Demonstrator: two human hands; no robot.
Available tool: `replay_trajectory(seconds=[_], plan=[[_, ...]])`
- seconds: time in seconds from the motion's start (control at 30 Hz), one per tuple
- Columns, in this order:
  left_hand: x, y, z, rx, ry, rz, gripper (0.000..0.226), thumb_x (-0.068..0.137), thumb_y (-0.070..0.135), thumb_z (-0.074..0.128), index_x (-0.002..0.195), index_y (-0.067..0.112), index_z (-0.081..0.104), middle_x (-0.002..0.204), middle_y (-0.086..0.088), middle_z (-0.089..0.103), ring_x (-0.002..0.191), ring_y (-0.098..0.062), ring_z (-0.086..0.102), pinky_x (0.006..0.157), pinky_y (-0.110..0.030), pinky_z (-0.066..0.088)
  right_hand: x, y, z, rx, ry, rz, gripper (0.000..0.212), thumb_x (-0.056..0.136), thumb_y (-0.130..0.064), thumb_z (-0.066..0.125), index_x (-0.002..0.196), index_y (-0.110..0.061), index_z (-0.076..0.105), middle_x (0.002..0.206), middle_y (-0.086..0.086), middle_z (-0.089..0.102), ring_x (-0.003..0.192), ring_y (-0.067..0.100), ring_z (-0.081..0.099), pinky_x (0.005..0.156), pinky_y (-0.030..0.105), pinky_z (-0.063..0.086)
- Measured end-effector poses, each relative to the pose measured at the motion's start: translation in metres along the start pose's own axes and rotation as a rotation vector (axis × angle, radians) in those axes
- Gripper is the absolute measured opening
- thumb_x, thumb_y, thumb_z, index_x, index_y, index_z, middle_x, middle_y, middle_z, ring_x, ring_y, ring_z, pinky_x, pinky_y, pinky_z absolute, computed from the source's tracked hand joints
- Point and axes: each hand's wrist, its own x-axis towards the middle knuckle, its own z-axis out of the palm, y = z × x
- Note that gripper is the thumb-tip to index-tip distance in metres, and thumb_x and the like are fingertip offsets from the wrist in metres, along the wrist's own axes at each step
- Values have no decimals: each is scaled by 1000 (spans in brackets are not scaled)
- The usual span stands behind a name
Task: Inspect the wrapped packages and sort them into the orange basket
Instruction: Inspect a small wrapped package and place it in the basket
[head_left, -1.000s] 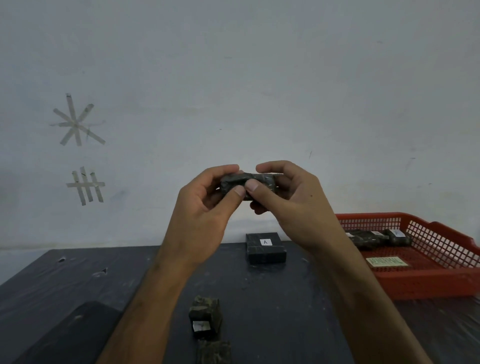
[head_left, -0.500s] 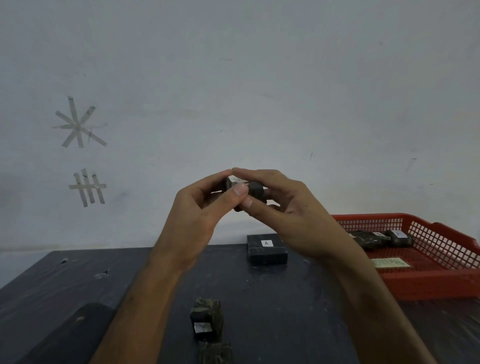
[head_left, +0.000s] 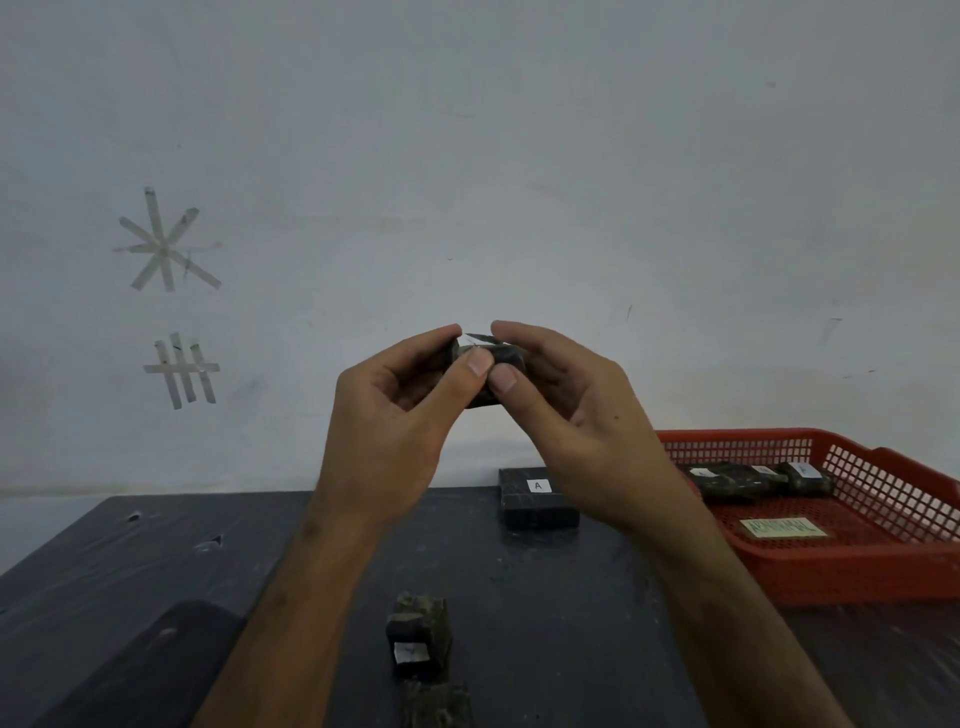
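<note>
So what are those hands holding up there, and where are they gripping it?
A small dark wrapped package, raised above the table. The left hand pinches its left end and the right hand its right end, thumbs on the near face, fingers behind.

Orange mesh basket (head_left: 883, 467) (lattice walls), dark wrapped packages (head_left: 737, 480).

Both hands are gripping one wrapped package (head_left: 501, 361) above the table (head_left: 156, 561). Below the grip, a labelled block (head_left: 537, 499) is lying; nearer, two packages (head_left: 418, 642). Right of it, the basket (head_left: 857, 566) is holding packages (head_left: 737, 480).
</note>
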Motion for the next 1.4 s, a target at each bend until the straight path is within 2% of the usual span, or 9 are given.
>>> replay_trajectory(seconds=[0.17,0.3,0.43,0.5,0.67,0.87,1.1,1.23,1.4], plan=[[1,0,-3,-66,-23,-7,56,79,27,71,131,6,68,107,0,83,96,-14,80,82,-21,62,0,-3,2,76,0,1,47,101,-18,68,146,-15,56,133,7,73,124,18,70,107,37,57],[5,-3,-14,-124,-179,-14,68,83,17,71,148,17,52,129,4,75,123,-16,70,92,-27,60,2,-6,-9,111,-43,99,74,90,-35,78,155,-23,46,146,-2,64,129,13,67,107,35,57],[5,-3,-18,51,-317,33,78,86,10,76,154,27,41,149,13,62,136,-14,60,105,-37,56,5,-11,-12,261,-54,256,44,102,-49,59,138,-26,63,127,7,75,106,27,78,88,45,66],[5,-5,-16,51,-351,14,81,82,9,76,152,29,41,150,14,60,137,-16,59,107,-39,56,6,-10,-9,263,-2,313,35,105,-44,53,130,-24,67,115,9,78,95,29,80,76,43,67],[3,-4,-12,-3,-263,-50,68,83,23,77,147,23,54,139,7,68,124,-12,69,96,-25,59,6,-5,-11,222,-24,231,28,106,-21,57,134,-18,62,115,9,77,101,23,79,81,35,66],[4,-7,-9,191,-211,34,35,91,30,76,126,23,72,115,8,79,112,-14,74,94,-31,59,5,-5,-4,275,-40,333,56,91,-60,55,126,-19,70,117,7,77,100,26,79,86,41,66],[4,-7,-11,241,-218,71,42,83,32,75,124,26,72,113,10,79,112,-11,72,92,-24,59,7,3,-7,318,-63,339,36,105,-34,58,125,-9,74,115,16,79,100,34,77,85,36,63],[4,-7,-9,250,-209,77,43,83,32,73,126,26,71,115,12,78,111,-7,73,94,-23,58,5,7,-2,226,24,268,33,104,-33,62,120,-8,76,98,8,81,87,27,79,87,42,65],[5,-5,-13,301,-175,59,42,88,33,72,129,24,72,115,11,79,109,-9,74,95,-30,61,4,4,9,192,89,220,35,97,-40,62,109,-11,78,83,1,80,75,16,79,74,32,66]])
